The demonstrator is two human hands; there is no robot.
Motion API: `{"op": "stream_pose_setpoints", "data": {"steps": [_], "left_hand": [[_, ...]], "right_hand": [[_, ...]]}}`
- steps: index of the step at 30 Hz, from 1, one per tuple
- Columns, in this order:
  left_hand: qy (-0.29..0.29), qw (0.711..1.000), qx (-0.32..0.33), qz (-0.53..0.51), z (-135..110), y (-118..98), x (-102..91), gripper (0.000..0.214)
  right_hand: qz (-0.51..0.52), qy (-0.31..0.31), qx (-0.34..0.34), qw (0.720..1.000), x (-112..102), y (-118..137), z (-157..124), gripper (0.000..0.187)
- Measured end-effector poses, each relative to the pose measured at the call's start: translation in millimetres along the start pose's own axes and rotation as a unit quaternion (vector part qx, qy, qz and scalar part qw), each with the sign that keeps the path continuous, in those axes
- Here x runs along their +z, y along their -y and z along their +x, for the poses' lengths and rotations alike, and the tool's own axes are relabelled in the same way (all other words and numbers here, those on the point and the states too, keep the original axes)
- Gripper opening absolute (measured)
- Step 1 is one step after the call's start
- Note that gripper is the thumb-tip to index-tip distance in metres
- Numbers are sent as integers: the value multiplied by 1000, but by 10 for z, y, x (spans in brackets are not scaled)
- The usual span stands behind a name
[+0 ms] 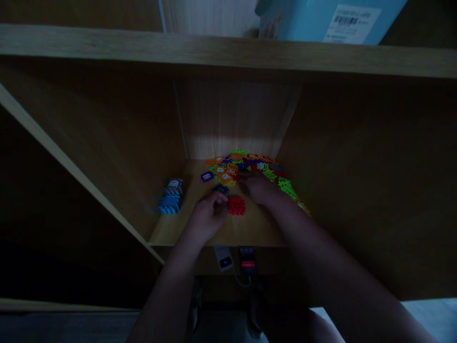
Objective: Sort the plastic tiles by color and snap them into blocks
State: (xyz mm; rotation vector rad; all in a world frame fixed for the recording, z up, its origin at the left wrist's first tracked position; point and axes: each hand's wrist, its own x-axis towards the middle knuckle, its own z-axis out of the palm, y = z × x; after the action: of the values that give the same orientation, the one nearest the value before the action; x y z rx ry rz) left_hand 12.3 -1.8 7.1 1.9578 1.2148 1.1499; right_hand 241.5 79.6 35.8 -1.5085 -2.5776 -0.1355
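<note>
On the cabinet shelf, my left hand (208, 215) is closed, its fingers curled at the left edge of a red stack of notched plastic tiles (236, 206). Whether anything is pinched in those fingers is hidden. My right hand (257, 187) reaches over the shelf with fingers stretched out, fingertips at a red tile (236, 176) at the pile's front. Around them spreads a pile of interlocking plastic tiles in orange (226, 178), green (286, 186) and other colours. A dark blue tile (221, 189) lies just beyond my left hand, and a purple tile (206, 176) lies farther left.
Against the left wall stand a blue tile stack (170, 204) and a grey one (174, 186) behind it. An upper shelf edge (214, 50) crosses above my hands, bearing a light blue box (307, 21). Below the front edge are a white device (224, 258) and a cabled dark device (247, 259).
</note>
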Motion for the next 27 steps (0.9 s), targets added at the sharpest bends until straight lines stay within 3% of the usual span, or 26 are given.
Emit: {"op": "stream_pose_setpoints", "data": {"steps": [6, 12, 17, 21, 25, 27], "left_hand": [[-2, 1000, 7, 2, -10, -19, -8, 20], [-1, 1000, 11, 4, -13, -28, -7, 19], [-23, 1000, 18, 7, -2, -39, -7, 19], [-50, 998, 26, -4, -14, -77, -20, 29], [-42, 997, 49, -44, -36, -92, -21, 42], [-36, 996, 64, -51, -41, -89, -19, 39]], "right_hand": [[-4, -11, -12, 1000, 108, -37, 51, 46], [-4, -44, 14, 999, -25, -35, -219, 47], [56, -137, 39, 988, -82, 87, -584, 43], [134, -229, 17, 964, -19, 282, -829, 36], [165, -258, -42, 951, 69, 432, -938, 36], [173, -261, -61, 948, 93, 469, -944, 34]]}}
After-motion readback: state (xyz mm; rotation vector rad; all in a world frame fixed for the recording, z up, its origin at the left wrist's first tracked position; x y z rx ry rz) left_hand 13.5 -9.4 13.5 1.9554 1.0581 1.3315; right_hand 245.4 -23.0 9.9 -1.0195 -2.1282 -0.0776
